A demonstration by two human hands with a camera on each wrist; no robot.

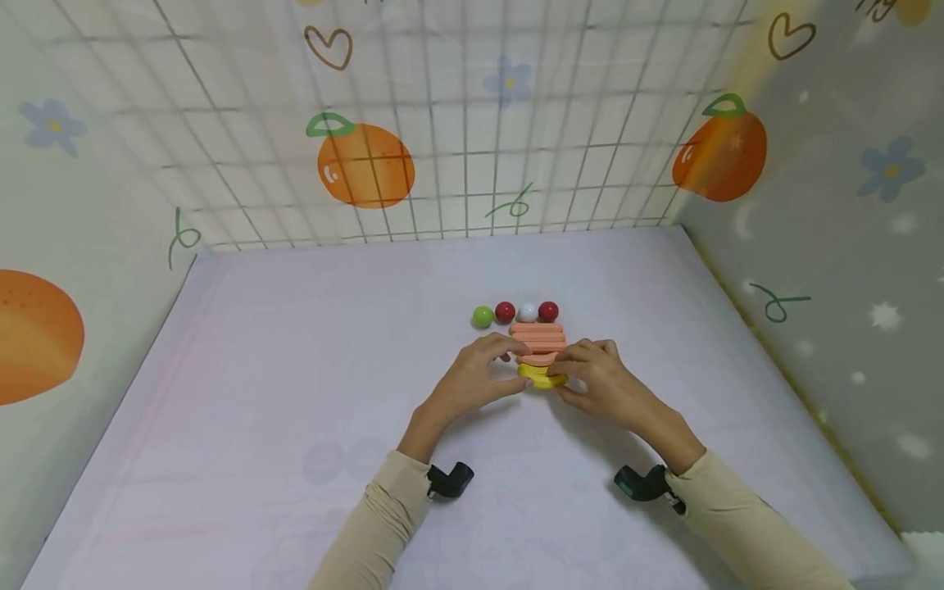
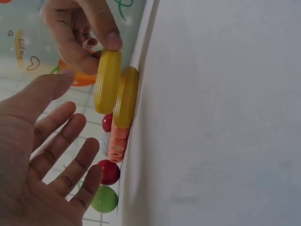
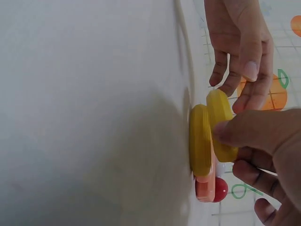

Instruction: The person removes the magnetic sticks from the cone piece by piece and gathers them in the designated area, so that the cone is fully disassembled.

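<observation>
My right hand [image 1: 605, 378] pinches a yellow ribbed toy piece [image 3: 219, 107] between thumb and fingers. Just below it, a second yellow ribbed piece [image 3: 201, 141] lies on the table; the two overlap in the head view. My left hand [image 1: 472, 375] is beside them on the left, fingers spread and loosely bent, holding nothing. Right behind the yellow pieces, several salmon-pink sausage-like pieces [image 1: 537, 337] lie side by side, partly covered by the fingertips.
Behind the pink pieces runs a row of small balls: green [image 1: 483, 317], red [image 1: 505, 312], white [image 1: 527, 312] and another red ball [image 1: 548, 311]. The pale table [image 1: 243, 393] meets a wire grid [image 1: 465, 172] behind a printed curtain at the back.
</observation>
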